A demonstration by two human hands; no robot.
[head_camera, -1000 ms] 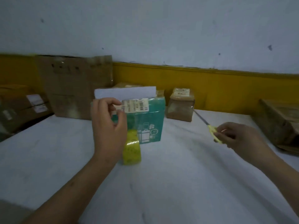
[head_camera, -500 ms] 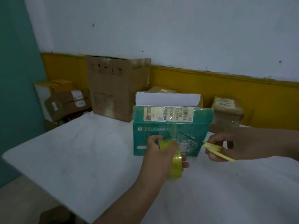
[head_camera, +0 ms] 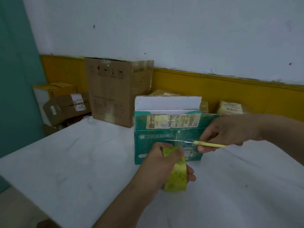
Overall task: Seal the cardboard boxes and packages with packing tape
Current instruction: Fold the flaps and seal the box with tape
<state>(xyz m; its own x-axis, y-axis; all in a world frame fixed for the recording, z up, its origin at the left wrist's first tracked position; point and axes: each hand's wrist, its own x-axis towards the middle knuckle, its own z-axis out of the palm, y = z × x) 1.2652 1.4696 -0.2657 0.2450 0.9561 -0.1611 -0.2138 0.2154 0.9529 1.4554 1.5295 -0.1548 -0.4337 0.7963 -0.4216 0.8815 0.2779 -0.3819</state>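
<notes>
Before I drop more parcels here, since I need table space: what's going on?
A person is taping the green box on the white table. The left hand grips a roll of yellowish packing tape, with a clear strip stretched up to the box's front. The right hand holds yellow-handled scissors, blades laid across that strip just above the roll. The box's white flap stands upright at the back. Brown cartons sit behind.

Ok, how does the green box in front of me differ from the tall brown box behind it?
The green box is small and teal; the brown box is taller and plain cardboard. The green box is open, its white flap standing up; the brown box looks closed on top. The green box carries a shipping label; the brown box shows printed handling symbols. Both stand upright.
</notes>
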